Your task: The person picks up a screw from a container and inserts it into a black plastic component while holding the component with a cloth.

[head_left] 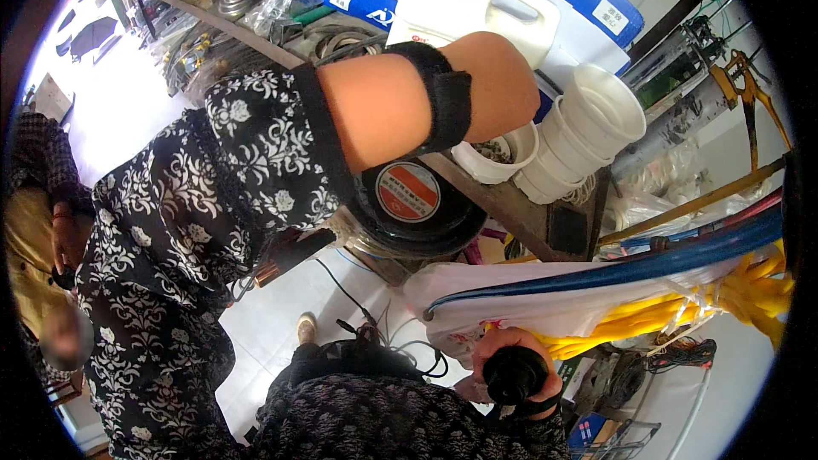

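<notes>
upper centre, the left hand (494, 83) nears a tub (486, 169), grip hidden, cannot tell; lower right, the right hand (501, 341) clasps a black cylinder (514, 375).

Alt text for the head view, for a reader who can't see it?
A person's right hand holds a black cylindrical object, while the left hand, fingers hidden, extends over a cluttered worktop near a white jug and stacked white tubs. Another person is partly visible at the far left.
</notes>
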Tool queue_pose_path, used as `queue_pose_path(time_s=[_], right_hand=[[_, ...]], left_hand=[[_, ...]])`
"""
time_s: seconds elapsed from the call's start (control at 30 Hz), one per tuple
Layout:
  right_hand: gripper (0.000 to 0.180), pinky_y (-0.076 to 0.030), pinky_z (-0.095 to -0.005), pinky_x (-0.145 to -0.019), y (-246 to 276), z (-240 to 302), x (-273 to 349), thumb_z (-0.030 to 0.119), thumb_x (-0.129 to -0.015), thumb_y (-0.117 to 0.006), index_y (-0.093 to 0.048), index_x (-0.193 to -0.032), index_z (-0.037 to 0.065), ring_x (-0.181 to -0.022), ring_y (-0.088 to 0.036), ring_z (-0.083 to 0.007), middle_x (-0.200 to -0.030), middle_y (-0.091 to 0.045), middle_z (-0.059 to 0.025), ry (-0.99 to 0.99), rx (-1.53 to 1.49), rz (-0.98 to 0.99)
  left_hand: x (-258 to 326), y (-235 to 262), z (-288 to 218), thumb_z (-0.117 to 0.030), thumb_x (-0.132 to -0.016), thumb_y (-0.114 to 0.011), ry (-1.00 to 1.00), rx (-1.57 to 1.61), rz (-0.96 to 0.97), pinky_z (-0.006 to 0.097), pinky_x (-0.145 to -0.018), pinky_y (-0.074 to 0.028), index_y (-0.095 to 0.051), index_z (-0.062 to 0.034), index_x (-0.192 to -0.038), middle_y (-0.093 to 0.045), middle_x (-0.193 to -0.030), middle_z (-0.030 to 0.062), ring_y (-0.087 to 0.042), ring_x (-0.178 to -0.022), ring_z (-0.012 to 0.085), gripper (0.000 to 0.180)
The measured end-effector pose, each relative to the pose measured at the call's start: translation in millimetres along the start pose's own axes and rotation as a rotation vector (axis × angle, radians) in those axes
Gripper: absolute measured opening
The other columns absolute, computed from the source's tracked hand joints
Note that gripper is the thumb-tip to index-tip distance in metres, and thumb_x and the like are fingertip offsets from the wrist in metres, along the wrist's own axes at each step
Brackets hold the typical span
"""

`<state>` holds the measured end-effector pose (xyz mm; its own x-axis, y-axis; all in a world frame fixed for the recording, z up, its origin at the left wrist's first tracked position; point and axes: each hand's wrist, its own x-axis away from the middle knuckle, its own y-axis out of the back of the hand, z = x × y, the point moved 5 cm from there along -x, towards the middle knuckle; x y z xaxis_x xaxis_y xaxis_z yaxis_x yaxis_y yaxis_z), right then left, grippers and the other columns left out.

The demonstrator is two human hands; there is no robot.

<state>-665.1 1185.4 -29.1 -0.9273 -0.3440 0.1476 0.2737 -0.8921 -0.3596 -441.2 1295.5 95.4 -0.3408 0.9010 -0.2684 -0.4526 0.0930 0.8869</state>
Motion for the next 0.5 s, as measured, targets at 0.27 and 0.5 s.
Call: queue_pose_path(time_s=[0.27,0.5], right_hand=[[0.091,-0.044,-0.0301,-0.062,1.4,1.5,0.7,0.076,-0.063,-0.056,-0.052,-0.099,-0.007,-0.071,-0.056,-0.0219,-0.086,-0.054,-0.0161,0.05,0.054,-0.038],[0.093,-0.045,-0.0301,-0.06,4.2,-0.8,4.4,0.078,-0.061,-0.056,-0.053,-0.098,-0.007,-0.071,-0.057,-0.0229,-0.087,-0.054,-0.0159,0.031,0.058,-0.042]], left_hand=[[-6.8,-10.2,-5.7,-0.006,-0.064,-0.059,-0.001,0.083,0.132,0.042,-0.058,-0.052,-0.066,-0.0009,-0.066,-0.063,-0.069,0.0172,-0.064,-0.068,0.0335,0.009],[-1.4,-3.6,9.2,-0.01,-0.069,-0.056,0.027,0.163,-0.038,0.042,-0.059,-0.049,-0.063,-0.0062,-0.068,-0.061,-0.069,0.0144,-0.061,-0.069,0.0337,0.008]])
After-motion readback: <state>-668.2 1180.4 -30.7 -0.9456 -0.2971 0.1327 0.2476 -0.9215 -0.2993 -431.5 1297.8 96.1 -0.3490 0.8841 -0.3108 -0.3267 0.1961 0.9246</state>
